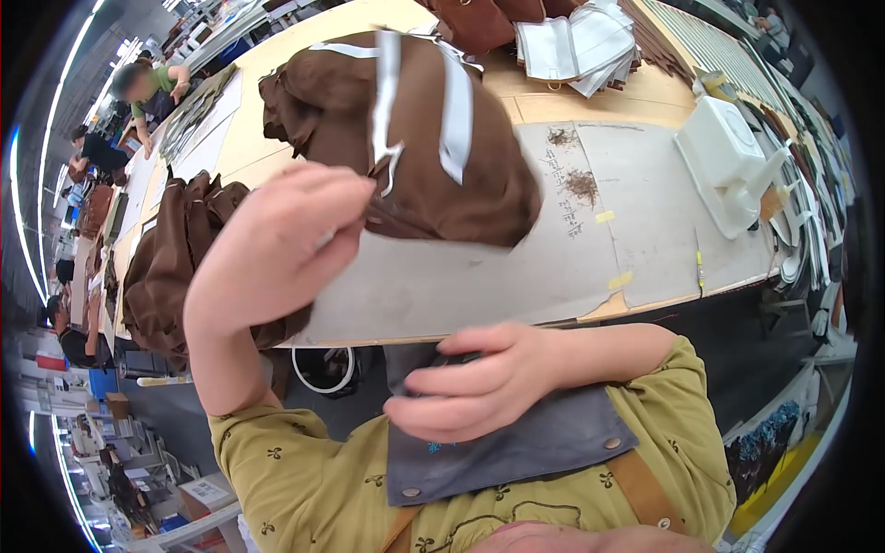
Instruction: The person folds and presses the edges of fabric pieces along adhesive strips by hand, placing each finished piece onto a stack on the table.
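Note:
My left hand (281, 244) is raised over the near left of the table, fingers pinched on the edge of a brown cloth piece (461, 166). The cloth is bulky, bunched and slightly blurred, with white strips (455, 120) along it. It hangs above the table sheet, to the right of my fingertips. My right hand (489, 382) is in front of the grey apron (516, 442), below the table edge. Its fingers are loosely curled and apart, with nothing visible in them. Left of my left wrist lies a second heap of brown cloth (166, 267), partly hidden by my forearm.
A white plastic container (728, 161) stands at the right of the table, with a yellow pen (700, 269) nearer me. Brown leather pieces (475, 23) and white-faced pieces (576, 46) lie at the back. Thread scraps (581, 187) dot the grey sheet (442, 286). A co-worker (152, 92) stands far left.

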Motion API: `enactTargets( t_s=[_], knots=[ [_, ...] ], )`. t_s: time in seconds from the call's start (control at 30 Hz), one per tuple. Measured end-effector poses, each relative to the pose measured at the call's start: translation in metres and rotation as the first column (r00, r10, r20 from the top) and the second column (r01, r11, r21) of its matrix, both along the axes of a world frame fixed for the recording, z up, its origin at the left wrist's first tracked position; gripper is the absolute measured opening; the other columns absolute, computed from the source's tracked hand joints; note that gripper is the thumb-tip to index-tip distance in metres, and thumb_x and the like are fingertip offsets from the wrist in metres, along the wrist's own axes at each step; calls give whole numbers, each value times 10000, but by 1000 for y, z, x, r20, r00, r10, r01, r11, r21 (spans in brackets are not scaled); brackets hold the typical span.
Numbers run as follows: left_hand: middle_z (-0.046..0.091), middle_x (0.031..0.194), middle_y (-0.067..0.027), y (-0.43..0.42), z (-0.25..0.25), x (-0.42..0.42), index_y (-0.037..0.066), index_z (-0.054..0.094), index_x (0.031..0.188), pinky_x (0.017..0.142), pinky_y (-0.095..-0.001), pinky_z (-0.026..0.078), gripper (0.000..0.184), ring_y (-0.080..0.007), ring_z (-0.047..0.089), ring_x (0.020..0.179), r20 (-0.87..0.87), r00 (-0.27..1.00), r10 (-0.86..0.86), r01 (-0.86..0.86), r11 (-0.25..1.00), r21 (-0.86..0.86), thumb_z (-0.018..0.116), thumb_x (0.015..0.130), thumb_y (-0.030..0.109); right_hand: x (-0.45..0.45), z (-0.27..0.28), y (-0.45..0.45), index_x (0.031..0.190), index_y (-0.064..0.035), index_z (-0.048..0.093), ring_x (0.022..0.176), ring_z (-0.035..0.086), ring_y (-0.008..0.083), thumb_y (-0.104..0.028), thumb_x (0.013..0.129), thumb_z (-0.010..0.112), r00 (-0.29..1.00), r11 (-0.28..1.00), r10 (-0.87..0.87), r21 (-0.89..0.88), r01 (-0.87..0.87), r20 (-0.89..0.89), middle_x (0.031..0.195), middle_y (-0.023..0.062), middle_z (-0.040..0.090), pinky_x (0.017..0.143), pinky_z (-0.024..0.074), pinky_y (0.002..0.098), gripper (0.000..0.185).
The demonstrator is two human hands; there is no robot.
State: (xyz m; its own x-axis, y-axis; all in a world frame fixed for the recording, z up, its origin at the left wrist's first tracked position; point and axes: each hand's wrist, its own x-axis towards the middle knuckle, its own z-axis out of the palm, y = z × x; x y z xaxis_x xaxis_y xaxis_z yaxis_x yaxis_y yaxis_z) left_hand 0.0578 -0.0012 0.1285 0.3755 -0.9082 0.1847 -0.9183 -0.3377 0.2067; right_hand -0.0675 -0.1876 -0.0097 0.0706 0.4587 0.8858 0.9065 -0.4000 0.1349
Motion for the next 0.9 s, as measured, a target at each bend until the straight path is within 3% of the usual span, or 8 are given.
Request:
enactTargets(
  t_s=[0.07,0.2,0.27,0.4,0.6,0.7,0.77,0.9],
  knots=[
    [604,874,-180,5,-17,-10,-23,612,980,846,-431,469,231,-364,603,889,-24,1000,5,-6,999,-31,600,750,-38,8,16,-13,1023,-215,689,1039,571,150,-242,841,706,995,994,-94,64,93,21,1195,-66,633,822,428,316,185],
    [611,852,-132,13,-32,-19,12,614,975,851,-425,470,293,-345,613,880,-256,967,-1,13,999,45,530,698,-34,40,32,-29,1138,-140,624,1122,569,256,-327,753,795,884,984,-83,100,145,-461,1215,32,617,923,453,379,460],
    [611,849,-133,14,-42,-21,11,610,959,803,-420,486,292,-339,614,857,-270,962,-27,28,1000,-1,509,691,-44,61,25,-30,1151,-97,610,1095,593,294,-423,691,840,823,987,28,145,66,-567,1164,65,649,971,447,409,609],
    [608,834,-124,17,-50,-25,1,617,957,684,-383,500,309,-300,617,782,-326,944,-52,4,990,-144,477,690,-64,65,18,-35,1052,-95,647,1009,631,236,-444,722,834,618,985,115,11,-170,-777,972,23,693,898,448,413,515],
    [557,789,-94,19,-55,-25,2,626,934,634,-305,455,291,-214,566,711,-378,924,62,-150,967,-207,472,701,-80,58,9,-22,938,-43,662,788,638,287,-240,823,757,658,991,132,113,-71,-741,835,90,658,709,482,391,248],
    [543,824,-84,19,-58,-24,-5,624,922,616,-294,431,274,-194,546,712,-395,915,80,-183,955,-232,471,709,-86,51,11,-21,914,-19,632,772,623,295,-167,840,724,593,982,171,182,-42,-787,826,115,637,706,483,394,189],
    [538,875,-77,20,-59,-23,-7,622,919,606,-285,411,266,-178,537,731,-381,923,45,-164,944,-286,484,708,-93,47,20,-26,942,5,621,747,598,214,-61,827,722,482,991,96,128,34,-871,820,89,624,691,479,318,166],
    [530,892,-74,21,-55,-26,-7,623,927,600,-269,390,249,-167,515,731,-412,910,48,-160,957,-243,517,718,-91,43,24,-28,982,-1,538,727,571,228,-62,842,665,403,969,187,235,72,-896,823,112,581,661,478,351,198]
  ],
)
